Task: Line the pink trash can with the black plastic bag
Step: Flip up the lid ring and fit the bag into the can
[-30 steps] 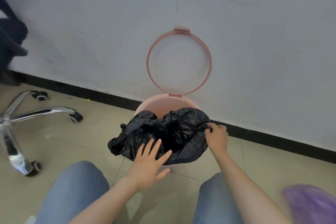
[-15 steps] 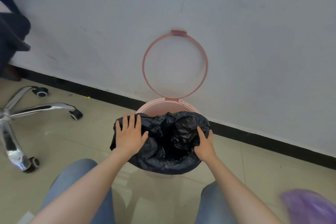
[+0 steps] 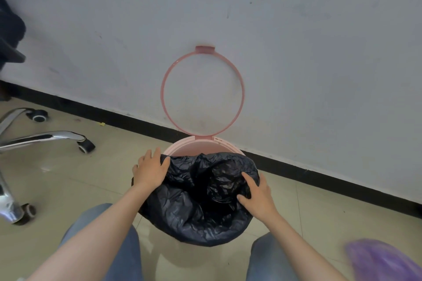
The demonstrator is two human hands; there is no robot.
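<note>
The pink trash can (image 3: 196, 145) stands on the floor against the wall, its pink ring lid (image 3: 242, 91) flipped up against the wall. The black plastic bag (image 3: 194, 207) is draped over the can's front and side rims, sagging into the middle; only the far rim shows pink. My left hand (image 3: 150, 170) lies flat on the bag at the can's left rim, fingers spread. On the right rim my right hand (image 3: 257, 195) presses the bag, thumb inside the opening and fingers outside, pinching the plastic.
A chrome office chair base (image 3: 43, 138) with black casters stands on the left. A purple bag (image 3: 383, 260) lies at the lower right. My knees in blue jeans (image 3: 118, 246) flank the can. A black baseboard (image 3: 319, 180) runs along the white wall.
My left hand went from hovering at the bag's front to lying on the left rim. The right hand moved down onto the right rim. The bag now spreads wider over the can.
</note>
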